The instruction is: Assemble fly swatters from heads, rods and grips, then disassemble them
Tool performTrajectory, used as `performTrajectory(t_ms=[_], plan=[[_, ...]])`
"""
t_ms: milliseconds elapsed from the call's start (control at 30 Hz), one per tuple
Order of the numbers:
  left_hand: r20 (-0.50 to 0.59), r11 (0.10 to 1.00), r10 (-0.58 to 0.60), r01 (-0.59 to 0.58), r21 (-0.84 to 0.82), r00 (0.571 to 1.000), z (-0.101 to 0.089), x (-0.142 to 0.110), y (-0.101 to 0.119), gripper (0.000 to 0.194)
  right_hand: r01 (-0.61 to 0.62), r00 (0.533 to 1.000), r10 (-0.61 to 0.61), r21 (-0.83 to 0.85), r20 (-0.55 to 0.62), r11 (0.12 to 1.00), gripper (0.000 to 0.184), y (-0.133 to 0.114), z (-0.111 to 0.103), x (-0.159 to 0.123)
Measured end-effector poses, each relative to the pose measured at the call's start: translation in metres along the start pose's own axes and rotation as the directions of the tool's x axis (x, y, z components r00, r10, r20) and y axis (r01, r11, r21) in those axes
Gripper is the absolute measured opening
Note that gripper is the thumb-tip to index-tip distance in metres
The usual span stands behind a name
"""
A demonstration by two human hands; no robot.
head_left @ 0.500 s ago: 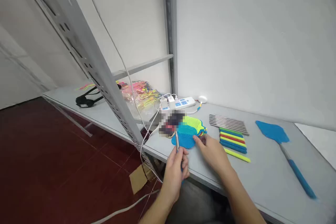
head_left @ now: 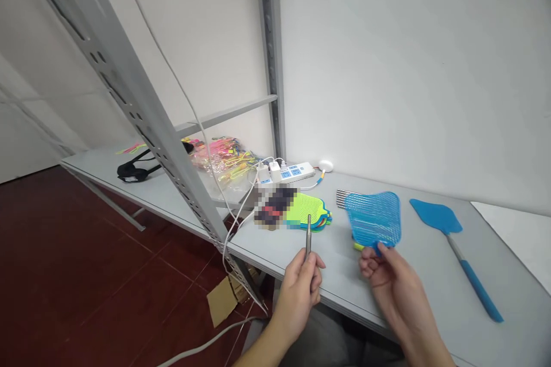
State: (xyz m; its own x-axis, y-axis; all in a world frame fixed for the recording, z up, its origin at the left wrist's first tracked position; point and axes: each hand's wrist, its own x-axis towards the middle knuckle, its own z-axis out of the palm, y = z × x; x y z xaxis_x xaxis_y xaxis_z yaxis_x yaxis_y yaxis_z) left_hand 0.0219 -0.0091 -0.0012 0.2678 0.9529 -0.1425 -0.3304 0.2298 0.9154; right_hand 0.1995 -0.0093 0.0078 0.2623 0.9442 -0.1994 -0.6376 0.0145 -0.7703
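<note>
My left hand [head_left: 301,282] is closed around a fly swatter handle [head_left: 309,233], whose metal rod points up past the bench edge. Between the thumb and fingers of my right hand [head_left: 394,278] is a blue mesh fly swatter head [head_left: 373,219], pinched at its narrow neck and raised above the bench. Rod and head are apart. Left of the head lies a stack of swatter heads [head_left: 306,207], yellow-green on top with blue beneath. Behind the raised head, thin metal rods [head_left: 341,199] show partly, and a yellow-green grip [head_left: 357,246] peeks out below it.
A whole blue fly swatter [head_left: 437,219] lies on the bench [head_left: 451,304] to the right, near a white sheet [head_left: 516,235]. A power strip [head_left: 297,172] with cables stands at the back. A metal post [head_left: 142,120] rises at left, and bagged colourful items [head_left: 226,157] lie beyond.
My right hand has lifted the blue swatter head off the stack and carried it right, over the rods and grips. My left hand still holds the handle, now slightly further right.
</note>
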Motion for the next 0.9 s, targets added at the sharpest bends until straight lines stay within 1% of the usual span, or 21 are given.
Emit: performTrajectory(t_ms=[67,133,167,233,333,433,500,567,667,767,900], plan=[[0.082,0.997,-0.015,0.009,0.076,0.997,0.012,0.005,0.001,0.036,-0.037,0.999,0.039,0.071,-0.034,0.997,0.024,-0.012,-0.011,-0.011],[0.174,0.982,-0.039,0.005,0.187,0.984,0.027,0.009,0.004,0.037,-0.019,0.998,0.024,0.1,-0.052,0.995,0.025,-0.023,-0.019,-0.019],[0.215,0.967,-0.045,-0.011,0.254,0.976,0.034,0.011,0.006,0.038,0.015,0.998,-0.008,0.109,-0.063,0.994,0.024,-0.029,-0.022,-0.023],[0.286,0.915,-0.041,-0.079,0.396,0.957,0.05,0.013,0.011,0.041,0.122,0.988,-0.108,0.124,-0.111,0.985,0.02,-0.038,-0.027,-0.028],[0.375,0.804,-0.018,-0.209,0.557,0.927,0.071,0.01,0.017,0.042,0.276,0.943,-0.246,0.114,-0.224,0.954,0.023,-0.048,-0.034,-0.034],[0.426,0.711,-0.029,-0.281,0.644,0.904,0.084,0.002,0.019,0.039,0.382,0.889,-0.348,0.062,-0.297,0.922,0.028,-0.054,-0.042,-0.041],[0.449,0.656,-0.041,-0.315,0.686,0.892,0.088,-0.005,0.017,0.036,0.419,0.857,-0.396,0.0,-0.33,0.908,0.029,-0.055,-0.047,-0.046],[0.482,0.615,-0.049,-0.353,0.705,0.875,0.089,-0.013,0.015,0.034,0.416,0.845,-0.412,-0.064,-0.34,0.907,0.027,-0.055,-0.052,-0.053],[0.534,0.58,-0.06,-0.406,0.707,0.844,0.089,-0.022,0.012,0.032,0.396,0.854,-0.42,-0.141,-0.308,0.907,0.024,-0.054,-0.056,-0.062],[0.558,0.554,-0.053,-0.44,0.706,0.828,0.087,-0.03,0.012,0.029,0.397,0.865,-0.433,-0.179,-0.256,0.9,0.02,-0.055,-0.06,-0.072],[0.59,0.529,-0.053,-0.479,0.701,0.805,0.086,-0.037,0.012,0.03,0.406,0.875,-0.443,-0.202,-0.196,0.891,0.016,-0.058,-0.067,-0.085]])
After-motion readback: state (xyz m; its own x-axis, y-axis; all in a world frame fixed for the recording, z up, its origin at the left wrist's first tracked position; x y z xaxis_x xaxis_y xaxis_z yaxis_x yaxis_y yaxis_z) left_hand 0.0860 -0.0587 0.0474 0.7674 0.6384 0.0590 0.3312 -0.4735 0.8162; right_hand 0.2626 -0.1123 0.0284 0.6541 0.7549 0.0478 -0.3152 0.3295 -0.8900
